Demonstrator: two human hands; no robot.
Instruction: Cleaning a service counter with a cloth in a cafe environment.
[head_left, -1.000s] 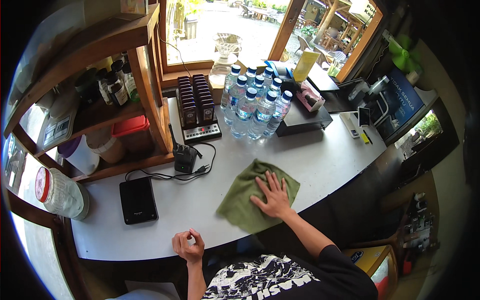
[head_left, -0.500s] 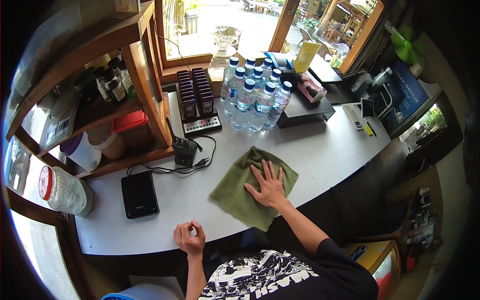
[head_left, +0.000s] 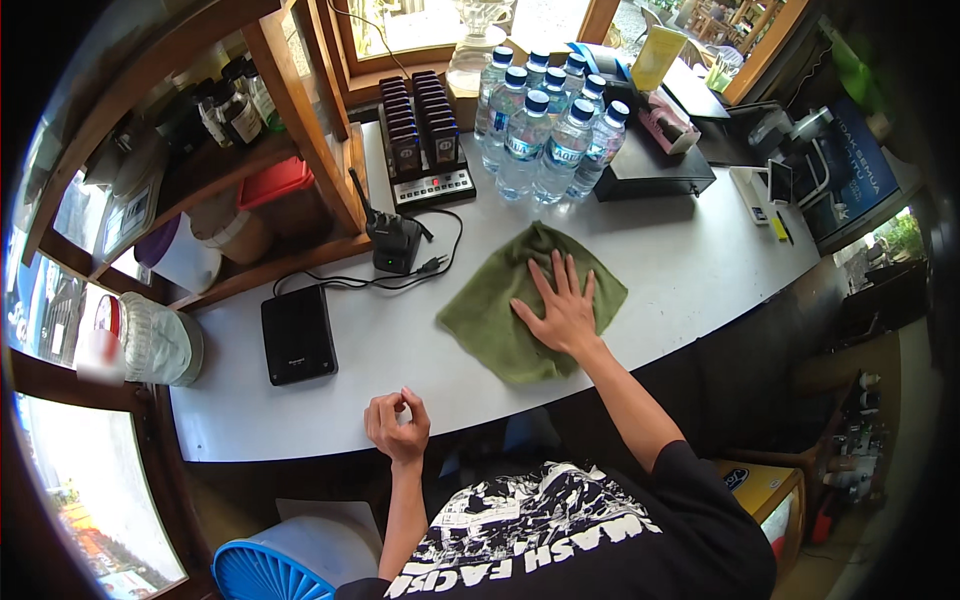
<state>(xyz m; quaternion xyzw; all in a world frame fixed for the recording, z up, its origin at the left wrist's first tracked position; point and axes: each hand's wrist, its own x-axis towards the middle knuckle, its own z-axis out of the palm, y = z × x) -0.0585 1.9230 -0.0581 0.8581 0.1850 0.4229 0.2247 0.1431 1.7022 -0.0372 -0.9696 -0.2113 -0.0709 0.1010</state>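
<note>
My right hand (head_left: 560, 305) lies flat, fingers spread, on a green cloth (head_left: 500, 310) spread over the white counter (head_left: 680, 260). My left hand (head_left: 398, 425) hovers at the counter's near edge with its fingers curled shut, holding nothing that I can see. Behind the cloth stands a cluster of several clear water bottles with blue caps (head_left: 545, 125).
A black flat box (head_left: 297, 333) lies left of the cloth, with a black charger and cable (head_left: 397, 245) behind it. A rack of dark pagers (head_left: 425, 135) stands at the back. Wooden shelves (head_left: 300, 130) rise at left. A black cash drawer (head_left: 650, 170) sits right of the bottles. A blue stool (head_left: 270, 575) is below.
My right hand has slid the green cloth away from me, toward the bottles. My left hand stays curled near the counter's edge.
</note>
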